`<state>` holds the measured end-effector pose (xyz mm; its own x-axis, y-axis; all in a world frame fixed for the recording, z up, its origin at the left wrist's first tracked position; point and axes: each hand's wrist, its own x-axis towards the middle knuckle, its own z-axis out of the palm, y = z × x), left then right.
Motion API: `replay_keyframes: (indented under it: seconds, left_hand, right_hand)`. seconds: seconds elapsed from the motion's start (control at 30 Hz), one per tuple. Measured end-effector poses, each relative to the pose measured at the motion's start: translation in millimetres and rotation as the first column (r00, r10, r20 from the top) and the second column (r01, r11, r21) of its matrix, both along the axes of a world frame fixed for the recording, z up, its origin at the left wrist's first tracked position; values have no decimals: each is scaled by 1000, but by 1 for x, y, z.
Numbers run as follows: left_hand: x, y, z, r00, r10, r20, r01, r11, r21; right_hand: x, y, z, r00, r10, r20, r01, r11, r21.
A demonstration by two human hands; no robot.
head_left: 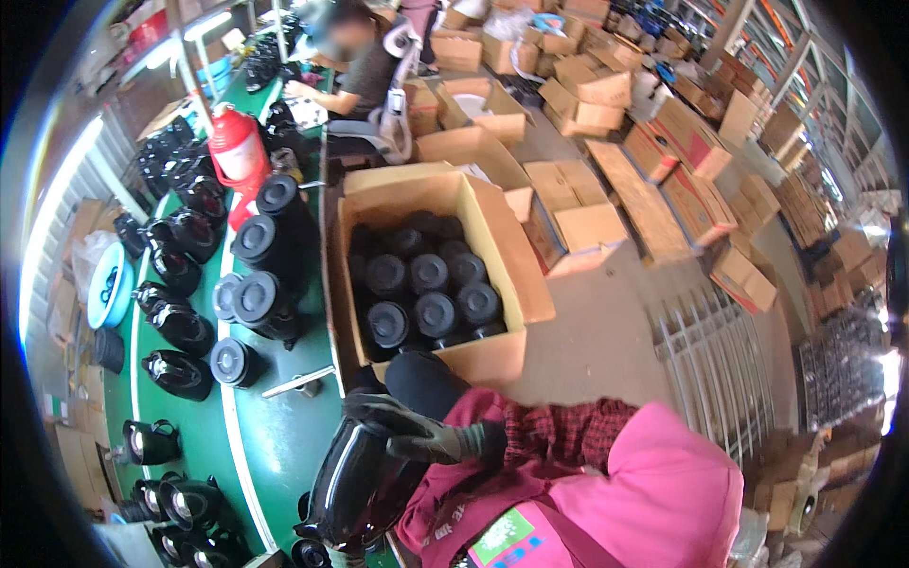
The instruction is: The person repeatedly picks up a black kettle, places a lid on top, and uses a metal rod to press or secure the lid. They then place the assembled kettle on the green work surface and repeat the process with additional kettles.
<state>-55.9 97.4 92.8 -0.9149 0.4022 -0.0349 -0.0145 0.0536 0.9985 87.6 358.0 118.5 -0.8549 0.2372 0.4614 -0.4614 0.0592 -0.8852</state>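
Note:
A large glossy black jug (352, 483) lies tilted across my front, by the edge of the green bench (275, 440). My right hand (421, 434), in a grey and black glove, rests over the upper end of the jug with its fingers pressed against it. At the jug's lower end my left hand (348, 559) holds on from below; only a bit of its glove shows at the picture's lower edge. Right behind the jug stands an open carton (511, 348) with several black round-lidded containers (436, 312) inside.
Black round-lidded containers (258, 296) and glossy black jugs (178, 376) stand along the bench. A red and white container (237, 147) is farther back, and a light blue basin (111, 286) is at left. A seated co-worker (365, 71) works beyond. Cartons (573, 213) and a metal rack (715, 369) are at right.

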Motion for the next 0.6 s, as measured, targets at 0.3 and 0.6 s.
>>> replay_keyframes:
  seconds: [0.3,0.6]
  left_hand:
    - [-16,-90,-121,919,-220,327,163,967,193]
    - [35,-45,-24,960,-122,253,117,993,33]
  right_hand:
    - [-9,3,11,938,223,266,-139,944,-300]
    - [3,21,-18,980,79,183,-38,975,-217]
